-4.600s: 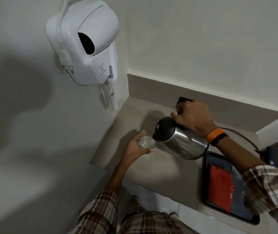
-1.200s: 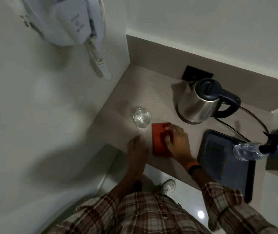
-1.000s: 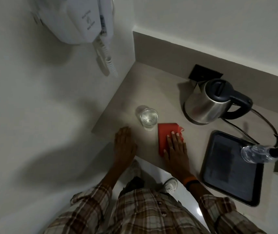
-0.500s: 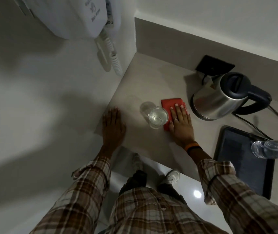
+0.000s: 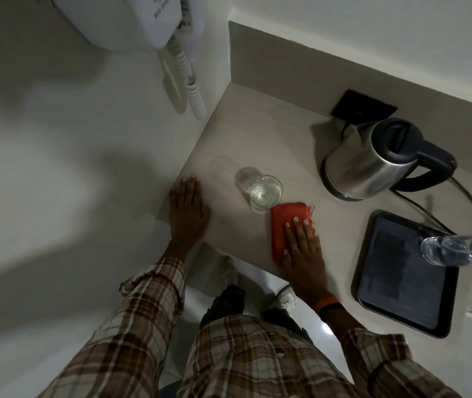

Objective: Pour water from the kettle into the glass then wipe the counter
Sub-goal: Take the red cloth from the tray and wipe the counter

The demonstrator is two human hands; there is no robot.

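Wall-mounted dryer (image 5: 143, 18) far left, off the table (image 5: 272, 133). Our left hand (image 5: 189, 214) lies flat at the table's left near edge, fingers spread, gripping nothing. Next, the glass (image 5: 266, 193), upright with water in it; pouring looks done. Just right and nearer, the red cloth (image 5: 285, 225) lies flat, its far-left corner touching or almost touching the glass base. Its long axis runs near to far. Our right hand (image 5: 305, 251) presses on it, fingers (image 5: 296, 228) extended flat, not curled around it. Wiping is the step in hand. A leftward stroke meets the glass first. Kettle (image 5: 372, 165) stands far right on its base, cord trailing; tray (image 5: 407, 274) and a bottle (image 5: 447, 251) lying across its right edge sit further right.
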